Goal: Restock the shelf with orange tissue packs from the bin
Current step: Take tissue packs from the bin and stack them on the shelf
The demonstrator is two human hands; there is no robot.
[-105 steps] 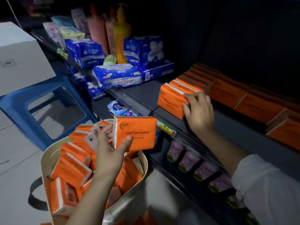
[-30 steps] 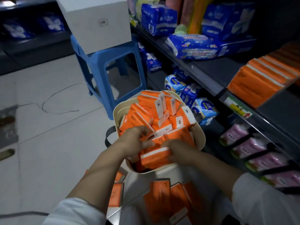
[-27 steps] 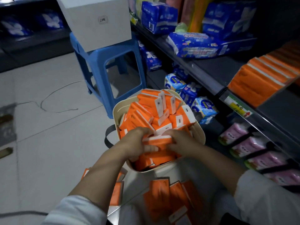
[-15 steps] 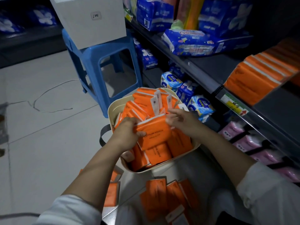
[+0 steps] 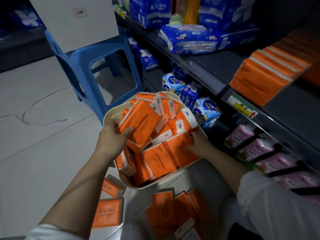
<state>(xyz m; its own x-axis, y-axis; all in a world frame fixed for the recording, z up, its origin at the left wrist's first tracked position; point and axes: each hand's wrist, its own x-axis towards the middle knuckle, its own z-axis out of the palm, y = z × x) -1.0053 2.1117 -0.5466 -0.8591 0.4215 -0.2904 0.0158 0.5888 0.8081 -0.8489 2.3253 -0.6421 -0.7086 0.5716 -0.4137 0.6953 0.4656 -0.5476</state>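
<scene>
hidden: right hand fingers, among orange packs; cut off: white box, top edge; blurred: loose packs, bottom

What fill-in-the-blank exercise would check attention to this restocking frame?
1. The left hand grips an orange tissue pack printed COTTON ____.
2. The white box sits on a stool coloured ____.
3. The lower packs beneath the shelf are ____.
4. The row of orange packs on the shelf lies to the ____ of the bin.
Missing words: TISSUE; blue; pink; right.
</scene>
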